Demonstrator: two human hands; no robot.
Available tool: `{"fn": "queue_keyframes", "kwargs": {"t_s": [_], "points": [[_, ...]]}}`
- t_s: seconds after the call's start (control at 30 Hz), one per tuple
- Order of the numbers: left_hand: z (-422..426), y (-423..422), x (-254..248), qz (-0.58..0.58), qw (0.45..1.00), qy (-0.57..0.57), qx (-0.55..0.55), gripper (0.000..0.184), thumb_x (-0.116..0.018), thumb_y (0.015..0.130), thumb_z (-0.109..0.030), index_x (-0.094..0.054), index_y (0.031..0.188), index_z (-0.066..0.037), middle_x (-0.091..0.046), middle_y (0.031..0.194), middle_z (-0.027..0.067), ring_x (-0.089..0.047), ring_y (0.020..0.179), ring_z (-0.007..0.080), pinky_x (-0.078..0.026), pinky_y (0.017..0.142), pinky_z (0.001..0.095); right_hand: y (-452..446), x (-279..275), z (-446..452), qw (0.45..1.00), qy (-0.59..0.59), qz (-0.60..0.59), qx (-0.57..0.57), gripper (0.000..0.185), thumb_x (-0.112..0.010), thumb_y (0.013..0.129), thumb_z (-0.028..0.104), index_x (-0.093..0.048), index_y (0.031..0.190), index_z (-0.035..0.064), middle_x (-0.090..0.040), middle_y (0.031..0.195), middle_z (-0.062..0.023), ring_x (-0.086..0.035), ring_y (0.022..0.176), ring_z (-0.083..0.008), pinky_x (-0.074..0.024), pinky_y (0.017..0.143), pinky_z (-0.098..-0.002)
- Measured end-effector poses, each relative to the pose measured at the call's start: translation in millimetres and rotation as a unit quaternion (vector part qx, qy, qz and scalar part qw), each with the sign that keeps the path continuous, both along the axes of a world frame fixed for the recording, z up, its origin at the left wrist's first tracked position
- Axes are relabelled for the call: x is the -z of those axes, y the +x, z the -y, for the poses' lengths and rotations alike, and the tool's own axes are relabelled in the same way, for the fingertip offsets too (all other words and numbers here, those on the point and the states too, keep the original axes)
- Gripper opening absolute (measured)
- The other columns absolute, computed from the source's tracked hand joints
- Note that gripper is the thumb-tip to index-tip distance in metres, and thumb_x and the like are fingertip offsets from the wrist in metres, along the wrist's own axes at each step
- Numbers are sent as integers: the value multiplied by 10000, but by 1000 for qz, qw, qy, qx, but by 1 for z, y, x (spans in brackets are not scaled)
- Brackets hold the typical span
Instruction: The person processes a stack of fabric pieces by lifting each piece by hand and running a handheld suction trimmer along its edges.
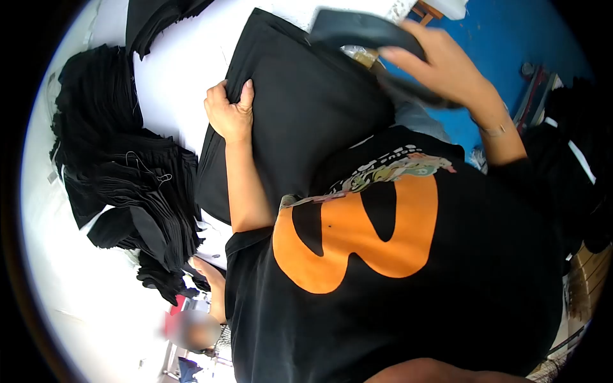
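My left hand (231, 113) grips the left edge of a stack of black fabric panels (300, 102), its thumb on top and its fingers at the edge. At the upper right, my right hand (431, 60) is closed round a dark strip-like piece (357, 30), blurred by motion, which loops past the hand on both sides. What exactly this piece is cannot be made out. The black panels reach down to the front of my black shirt with its orange print.
Large piles of black fabric (150, 185) lie on the white table (172, 83) at the left. Another stack (156, 22) is at the top. A person's hand (209, 274) shows at the lower left. Blue floor (504, 32) and dark cloth (568, 153) are at the right.
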State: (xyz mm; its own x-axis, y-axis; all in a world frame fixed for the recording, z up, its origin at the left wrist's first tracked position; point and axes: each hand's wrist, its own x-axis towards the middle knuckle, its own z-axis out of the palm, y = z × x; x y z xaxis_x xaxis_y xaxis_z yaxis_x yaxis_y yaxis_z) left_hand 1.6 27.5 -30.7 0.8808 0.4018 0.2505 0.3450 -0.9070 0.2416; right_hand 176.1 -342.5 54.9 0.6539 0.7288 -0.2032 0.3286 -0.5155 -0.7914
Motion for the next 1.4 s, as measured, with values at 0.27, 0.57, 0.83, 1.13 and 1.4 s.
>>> {"fn": "queue_keyframes", "kwargs": {"t_s": [0.27, 0.57, 0.83, 1.13, 1.4], "points": [[11, 6, -21, -47, 998, 43, 7, 591, -759, 788, -581, -698, 1034, -47, -645, 1052, 103, -590, 961, 322, -464, 890, 444, 9, 25, -75, 996, 35, 48, 65, 596, -578, 968, 532, -597, 1123, -43, -669, 833, -292, -666, 801, -457, -525, 722, -488], [86, 61, -32, 60, 988, -143, 9, 387, -880, 734, -258, -706, 1056, -131, -646, 946, 2, -586, 960, 247, -415, 842, 410, 3, -14, -50, 991, 60, -103, 68, 440, -653, 972, 388, -635, 1133, -21, -671, 816, -154, -664, 745, -206, -527, 693, -344], [83, 68, -30, 21, 983, -175, -51, 303, -911, 688, -266, -740, 880, -106, -617, 876, 24, -577, 844, 226, -440, 767, 372, 18, -20, -92, 999, -36, -6, 14, 511, -639, 945, 478, -633, 1050, -21, -666, 758, -232, -694, 752, -397, -525, 675, -430], [61, 48, -38, 76, 945, -305, 93, 267, -875, 714, -99, -622, 776, -41, -660, 1248, 107, -621, 1080, 301, -490, 921, 398, 27, -18, -110, 1000, -23, -15, 2, 511, -613, 968, 471, -613, 1061, -31, -670, 807, -254, -678, 767, -408, -527, 710, -439], [75, 37, -32, 57, 970, -228, 53, 321, -867, 735, -143, -561, 795, -67, -635, 1338, 68, -545, 1214, 321, -399, 1023, 442, 25, -11, -106, 998, 1, -59, 21, 506, -627, 964, 467, -628, 1050, -31, -669, 795, -216, -682, 764, -358, -519, 709, -406]]}}
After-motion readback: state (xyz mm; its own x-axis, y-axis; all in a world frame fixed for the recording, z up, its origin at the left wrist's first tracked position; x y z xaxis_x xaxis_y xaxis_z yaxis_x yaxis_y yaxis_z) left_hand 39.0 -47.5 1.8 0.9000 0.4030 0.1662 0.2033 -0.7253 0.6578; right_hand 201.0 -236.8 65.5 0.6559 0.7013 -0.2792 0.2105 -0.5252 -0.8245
